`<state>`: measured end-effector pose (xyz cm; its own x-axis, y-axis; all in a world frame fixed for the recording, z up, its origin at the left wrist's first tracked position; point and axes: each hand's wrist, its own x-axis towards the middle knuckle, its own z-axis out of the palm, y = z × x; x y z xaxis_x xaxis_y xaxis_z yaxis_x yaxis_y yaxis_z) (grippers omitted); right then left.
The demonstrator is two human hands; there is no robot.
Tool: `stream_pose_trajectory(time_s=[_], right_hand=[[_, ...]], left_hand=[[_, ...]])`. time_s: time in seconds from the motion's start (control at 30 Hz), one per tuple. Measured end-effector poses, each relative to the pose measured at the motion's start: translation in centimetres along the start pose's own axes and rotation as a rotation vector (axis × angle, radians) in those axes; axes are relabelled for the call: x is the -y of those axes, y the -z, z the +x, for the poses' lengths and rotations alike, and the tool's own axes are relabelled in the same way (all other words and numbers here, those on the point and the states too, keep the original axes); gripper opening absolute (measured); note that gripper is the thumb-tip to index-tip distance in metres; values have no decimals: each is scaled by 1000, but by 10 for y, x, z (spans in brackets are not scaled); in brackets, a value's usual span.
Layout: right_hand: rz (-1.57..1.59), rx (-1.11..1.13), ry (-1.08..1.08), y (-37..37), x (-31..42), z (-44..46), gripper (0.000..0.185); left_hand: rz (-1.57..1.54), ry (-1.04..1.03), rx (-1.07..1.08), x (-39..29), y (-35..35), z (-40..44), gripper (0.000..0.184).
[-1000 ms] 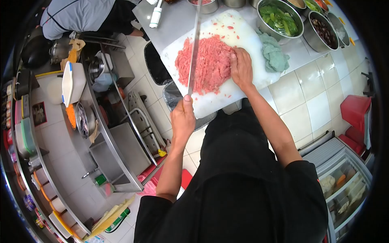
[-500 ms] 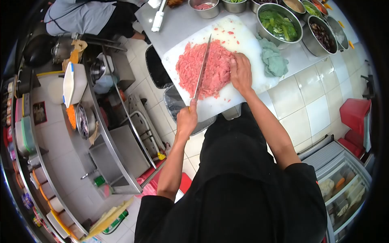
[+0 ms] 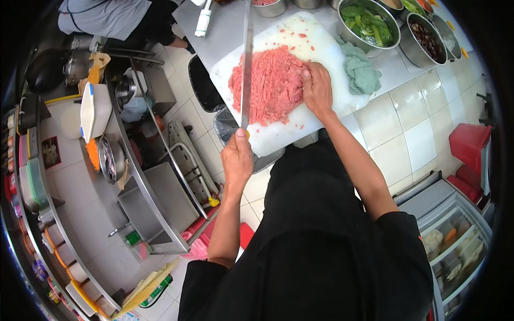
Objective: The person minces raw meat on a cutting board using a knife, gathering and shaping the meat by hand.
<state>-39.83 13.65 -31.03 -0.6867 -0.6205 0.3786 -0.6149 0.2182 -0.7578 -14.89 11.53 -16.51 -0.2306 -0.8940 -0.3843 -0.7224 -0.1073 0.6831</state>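
Note:
My left hand (image 3: 237, 156) is wrapped round the handle of a long knife (image 3: 247, 69). Its blade stands above the left part of a wide mound of minced meat (image 3: 273, 83), pointing to the far edge of the table. The meat lies on a white cutting board (image 3: 300, 27), with small bits scattered around it. My right hand (image 3: 318, 91) rests on the board, its fingers lying against the right side of the mound. Right of that hand, a crumpled green cloth (image 3: 361, 69) overlaps the board's edge.
Metal bowls stand along the table's far right side, one with green leaves (image 3: 367, 24), another with dark pieces (image 3: 425, 40). A lined bin (image 3: 227, 125) is below the board's left corner. A person (image 3: 107, 18) is at the upper left, near a sink counter (image 3: 160, 198).
The knife has swung left and lifted, its blade turning more upright in view. My left hand moved slightly left and up. My right hand stays by the meat.

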Motion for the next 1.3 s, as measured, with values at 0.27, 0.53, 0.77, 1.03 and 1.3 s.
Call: stream_pose_trajectory(time_s=[0.27, 0.53, 0.77, 1.03, 1.3], right_hand=[[-2, -21, 27, 1, 0, 2, 37], [-8, -12, 16, 0, -3, 6, 36], [-2, -1, 15, -1, -2, 1, 36], [-10, 20, -11, 0, -2, -1, 37], [-22, -27, 58, -3, -5, 0, 36]], left_hand=[[152, 58, 38, 12, -3, 3, 62], [265, -16, 13, 65, -19, 30, 63], [185, -56, -27, 76, -25, 23, 68], [-60, -66, -45, 29, -14, 0, 60], [109, 37, 61, -1, -2, -7, 64]])
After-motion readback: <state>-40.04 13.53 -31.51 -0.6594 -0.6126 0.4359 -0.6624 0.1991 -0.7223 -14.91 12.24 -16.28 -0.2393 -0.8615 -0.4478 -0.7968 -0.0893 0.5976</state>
